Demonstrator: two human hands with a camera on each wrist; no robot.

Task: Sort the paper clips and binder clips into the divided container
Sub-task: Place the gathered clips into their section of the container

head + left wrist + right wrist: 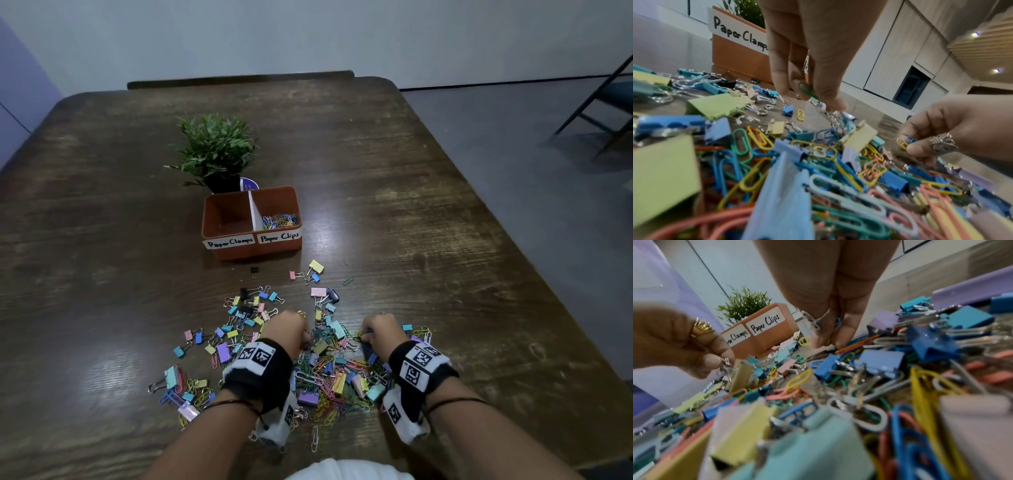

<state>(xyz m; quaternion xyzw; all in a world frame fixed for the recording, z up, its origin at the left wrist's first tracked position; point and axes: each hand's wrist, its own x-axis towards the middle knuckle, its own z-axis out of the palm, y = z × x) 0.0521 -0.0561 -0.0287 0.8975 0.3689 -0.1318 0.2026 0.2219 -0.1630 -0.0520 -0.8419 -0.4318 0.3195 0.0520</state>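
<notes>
We are early in the sort: the divided container (251, 222) stands on the worktop (428, 240) in front of a small potted plant (215, 150), and its right half, labelled "Paper Clips", holds a modest heap of paper clips (279, 221), while the left half, labelled "Paper Clamps", looks bare. Nearly everything is left to do, since the mixed pile (325, 373) of binder clips and paper clips lies spread on the worktop near us, with scattered binder clips (246, 308) reaching toward the container. Both hands are down in the pile. Our left hand (284, 330) has its fingers (781, 73) curled downward, pinching a green paper clip (806, 89) between fingertip and thumb. Our right hand (382, 330) is likewise curled, its fingers (818, 335) pinched together on a few paper clips (905, 142), yellow and blue among them, and its fingertips touch the pile. We judge both hands are gathering paper clips for the right half.
</notes>
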